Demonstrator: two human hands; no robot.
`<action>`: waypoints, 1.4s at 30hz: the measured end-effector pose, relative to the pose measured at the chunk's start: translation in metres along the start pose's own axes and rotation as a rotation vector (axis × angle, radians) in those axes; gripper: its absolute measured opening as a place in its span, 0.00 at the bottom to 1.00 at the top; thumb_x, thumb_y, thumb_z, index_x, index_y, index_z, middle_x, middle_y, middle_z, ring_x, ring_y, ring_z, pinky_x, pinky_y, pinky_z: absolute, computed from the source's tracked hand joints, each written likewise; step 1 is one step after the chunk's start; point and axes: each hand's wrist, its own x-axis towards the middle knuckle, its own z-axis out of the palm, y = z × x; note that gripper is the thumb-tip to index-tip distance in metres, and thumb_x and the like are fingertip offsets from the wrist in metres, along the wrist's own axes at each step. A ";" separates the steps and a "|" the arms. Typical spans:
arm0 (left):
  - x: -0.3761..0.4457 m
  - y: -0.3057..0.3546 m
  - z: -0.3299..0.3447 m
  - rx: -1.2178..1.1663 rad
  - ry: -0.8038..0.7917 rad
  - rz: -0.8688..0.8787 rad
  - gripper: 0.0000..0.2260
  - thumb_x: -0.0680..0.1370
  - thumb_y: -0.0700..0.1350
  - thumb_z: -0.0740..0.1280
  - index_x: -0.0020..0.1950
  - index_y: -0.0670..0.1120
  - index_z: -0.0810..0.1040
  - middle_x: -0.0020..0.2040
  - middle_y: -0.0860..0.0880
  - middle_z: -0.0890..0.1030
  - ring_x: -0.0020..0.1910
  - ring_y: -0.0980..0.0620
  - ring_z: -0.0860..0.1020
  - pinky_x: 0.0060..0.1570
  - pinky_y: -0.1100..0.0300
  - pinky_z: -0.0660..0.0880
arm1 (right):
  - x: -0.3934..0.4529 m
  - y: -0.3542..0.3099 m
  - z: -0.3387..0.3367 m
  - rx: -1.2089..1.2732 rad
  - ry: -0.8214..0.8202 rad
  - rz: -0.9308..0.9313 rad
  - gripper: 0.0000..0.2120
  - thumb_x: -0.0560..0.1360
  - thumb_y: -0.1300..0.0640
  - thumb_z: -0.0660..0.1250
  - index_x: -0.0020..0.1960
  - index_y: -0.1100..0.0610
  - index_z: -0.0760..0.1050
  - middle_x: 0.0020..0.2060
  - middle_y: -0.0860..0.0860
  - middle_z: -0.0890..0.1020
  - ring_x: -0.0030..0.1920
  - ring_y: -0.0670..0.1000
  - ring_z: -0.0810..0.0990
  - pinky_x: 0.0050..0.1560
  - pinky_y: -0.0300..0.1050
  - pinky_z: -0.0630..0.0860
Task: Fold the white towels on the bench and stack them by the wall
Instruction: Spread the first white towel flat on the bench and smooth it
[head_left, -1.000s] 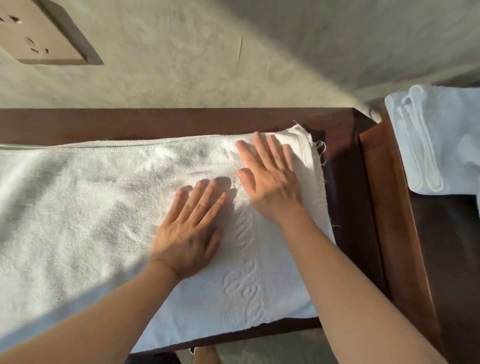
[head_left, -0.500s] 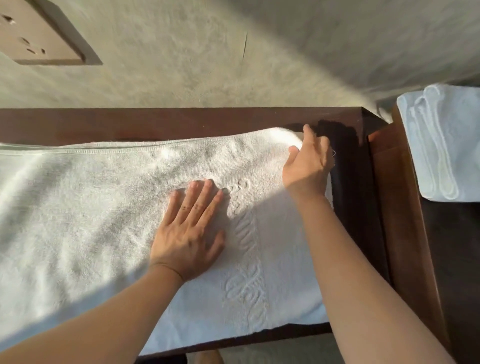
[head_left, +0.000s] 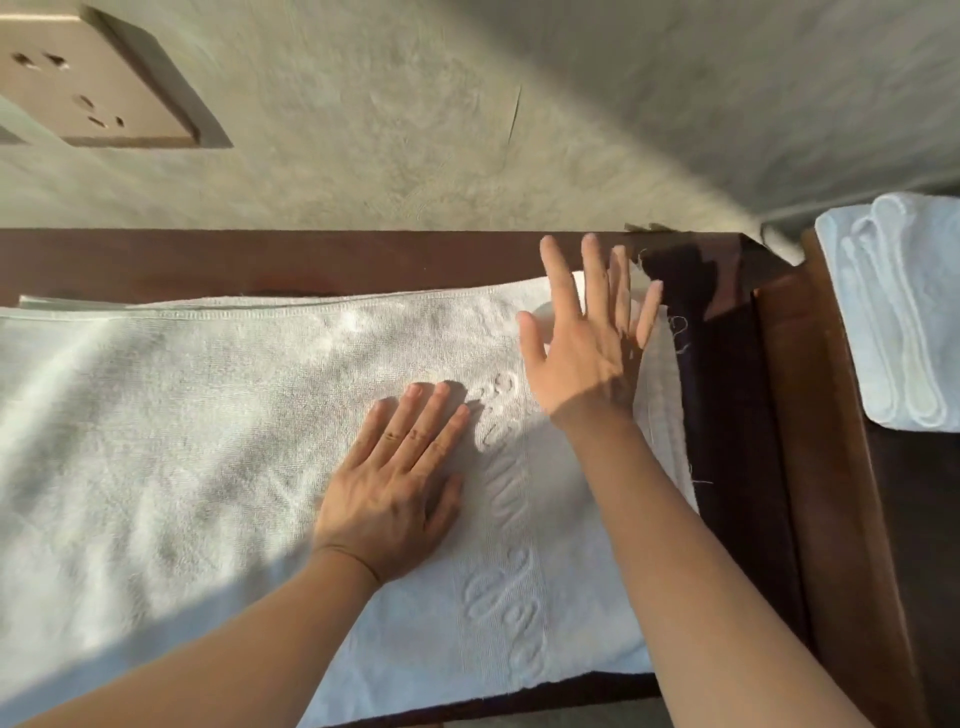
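Here the white towel (head_left: 208, 415) is pressed flat under the left hand (head_left: 389, 488); nothing is gripped, the right hand (head_left: 582, 353) spread wide just beyond.

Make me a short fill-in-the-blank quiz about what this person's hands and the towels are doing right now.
1. The left hand lies flat on the white ____.
2. The right hand has its fingers ____, gripping nothing.
3. The folded towels sit to the ____ of the bench.
4. The wall carries a power ____.

Missing words: towel; spread; right; socket
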 end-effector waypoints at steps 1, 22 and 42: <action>0.000 0.000 0.000 -0.001 0.002 -0.003 0.28 0.83 0.53 0.55 0.83 0.48 0.56 0.83 0.48 0.54 0.82 0.46 0.52 0.79 0.44 0.55 | 0.001 -0.001 0.003 -0.013 -0.074 -0.049 0.28 0.82 0.43 0.56 0.80 0.44 0.58 0.80 0.52 0.59 0.81 0.57 0.50 0.77 0.65 0.36; -0.001 -0.001 0.003 0.003 0.003 -0.015 0.30 0.82 0.53 0.57 0.83 0.48 0.54 0.84 0.48 0.51 0.82 0.47 0.51 0.79 0.44 0.54 | 0.016 0.011 -0.026 0.014 0.322 -0.372 0.12 0.79 0.54 0.69 0.43 0.62 0.81 0.36 0.58 0.77 0.37 0.60 0.77 0.45 0.54 0.74; 0.000 0.000 -0.001 0.053 -0.047 -0.087 0.35 0.80 0.59 0.57 0.83 0.44 0.53 0.83 0.47 0.53 0.82 0.47 0.51 0.79 0.44 0.53 | -0.001 0.037 0.016 -0.021 -0.185 0.144 0.33 0.82 0.36 0.47 0.83 0.49 0.48 0.82 0.52 0.48 0.81 0.54 0.43 0.79 0.62 0.41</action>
